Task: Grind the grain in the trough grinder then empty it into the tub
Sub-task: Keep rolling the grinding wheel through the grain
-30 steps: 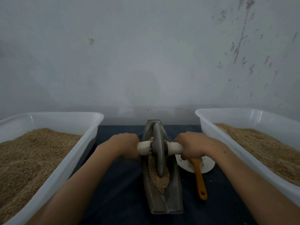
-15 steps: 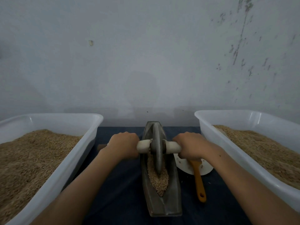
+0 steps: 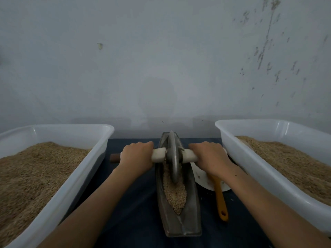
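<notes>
Left tub (image 3: 75, 176): white, smooth plastic, rectangular with rounded rim, heaped with tan, gritty grain (image 3: 32, 176). Beside it, dark blue cloth (image 3: 136, 203) covers the table.

Left hand (image 3: 137, 158) is curled tight round the pale wooden axle (image 3: 158, 154); the axle's brown end pokes out past the knuckles.

Centre: trough grinder (image 3: 179, 221), a long, boat-shaped body of dull grey metal, narrow ends, V-shaped groove. A thin metal disc wheel (image 3: 173, 158) stands upright on edge in the groove, towards the far end. Coarse tan grain lies in the groove, on the near side of the wheel.

Right hand (image 3: 208, 156) wraps the axle's other end likewise.

Under that wrist, a white round plate (image 3: 202, 178) with an orange plastic-handled tool (image 3: 221, 199) resting on it, handle pointing near.

Right tub (image 3: 268, 179): same white plastic, also holding grain.
</notes>
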### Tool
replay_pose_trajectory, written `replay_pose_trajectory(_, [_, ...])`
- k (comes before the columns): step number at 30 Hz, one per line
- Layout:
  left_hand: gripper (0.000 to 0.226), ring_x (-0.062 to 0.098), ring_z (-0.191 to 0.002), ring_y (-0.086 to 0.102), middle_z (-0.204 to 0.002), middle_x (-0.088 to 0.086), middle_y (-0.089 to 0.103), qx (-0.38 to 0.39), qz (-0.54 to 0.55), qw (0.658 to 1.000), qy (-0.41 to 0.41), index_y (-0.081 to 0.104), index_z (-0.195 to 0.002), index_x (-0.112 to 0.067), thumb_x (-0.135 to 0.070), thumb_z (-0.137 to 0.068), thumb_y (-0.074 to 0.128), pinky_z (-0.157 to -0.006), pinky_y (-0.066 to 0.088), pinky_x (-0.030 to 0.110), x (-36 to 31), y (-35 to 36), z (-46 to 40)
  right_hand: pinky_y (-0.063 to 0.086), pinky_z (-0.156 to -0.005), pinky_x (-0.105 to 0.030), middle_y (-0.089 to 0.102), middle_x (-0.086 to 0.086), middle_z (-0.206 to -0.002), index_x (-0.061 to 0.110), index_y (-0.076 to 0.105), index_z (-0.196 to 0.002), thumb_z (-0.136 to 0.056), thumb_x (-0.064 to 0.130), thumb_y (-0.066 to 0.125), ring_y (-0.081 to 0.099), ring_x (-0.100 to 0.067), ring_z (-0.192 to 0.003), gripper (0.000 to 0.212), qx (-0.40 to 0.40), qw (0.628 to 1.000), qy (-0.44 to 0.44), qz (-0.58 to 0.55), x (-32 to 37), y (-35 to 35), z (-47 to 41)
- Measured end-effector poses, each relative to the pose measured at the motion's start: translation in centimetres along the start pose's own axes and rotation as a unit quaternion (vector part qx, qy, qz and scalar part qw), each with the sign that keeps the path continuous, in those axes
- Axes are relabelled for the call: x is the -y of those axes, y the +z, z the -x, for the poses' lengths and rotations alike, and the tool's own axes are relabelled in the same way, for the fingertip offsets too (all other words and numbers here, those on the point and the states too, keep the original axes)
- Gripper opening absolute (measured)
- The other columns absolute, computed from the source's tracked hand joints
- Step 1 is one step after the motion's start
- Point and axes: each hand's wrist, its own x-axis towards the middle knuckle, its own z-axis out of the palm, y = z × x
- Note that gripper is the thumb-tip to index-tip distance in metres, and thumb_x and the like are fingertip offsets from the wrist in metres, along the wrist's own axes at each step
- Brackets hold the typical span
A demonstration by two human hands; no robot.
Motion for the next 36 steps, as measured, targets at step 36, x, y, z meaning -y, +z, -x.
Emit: replay_pose_trajectory(36, [0.031, 0.016, -0.077, 0.055, -0.086, -0.003, 0.059, 0.1, 0.004, 0.995, 0.027, 0.059, -0.106, -0.02, -0.035, -0.079, 0.064, -0.065, 0.038, 0.03, 0.3, -1.1, -0.1, 0.035, -0.058, -0.026, 0.06, 0.006, -0.088, 0.028, 0.059, -0.103, -0.083, 0.022, 0.064, 0.056, -0.014, -0.078, 0.021, 0.131, 0.991, -0.011, -0.016, -0.8, -0.9, -0.2])
